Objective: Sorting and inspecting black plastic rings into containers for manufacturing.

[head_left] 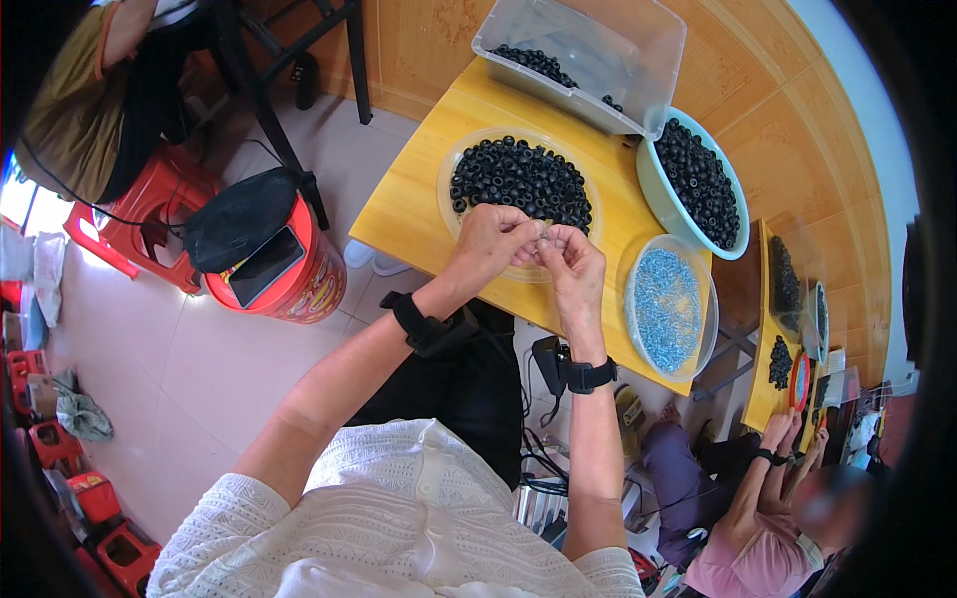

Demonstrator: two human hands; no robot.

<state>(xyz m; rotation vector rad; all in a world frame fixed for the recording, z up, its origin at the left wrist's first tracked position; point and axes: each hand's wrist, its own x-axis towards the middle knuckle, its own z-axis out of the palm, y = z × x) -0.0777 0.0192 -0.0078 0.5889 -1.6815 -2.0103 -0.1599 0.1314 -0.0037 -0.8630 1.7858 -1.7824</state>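
My left hand (pixel 490 241) and my right hand (pixel 575 274) meet fingertip to fingertip at the near edge of a shallow round plate (pixel 446 189). Both are closed in a pinch on something tiny and pale, too small to name. Just beyond my fingers, small black rings (pixel 513 174) are heaped on that plate. To the right of my right hand, a round clear tray (pixel 709 329) holds many small light-blue pieces (pixel 666 304). Each wrist wears a black strap.
On the yellow table (pixel 414 169) stand a clear plastic bin (pixel 608 50) and a pale-blue bowl (pixel 653 184), both holding black rings. Left stands a red bucket (pixel 319 269) with a black bag (pixel 244 219) and phone (pixel 267 267) on top. Another person (pixel 758 538) works at lower right.
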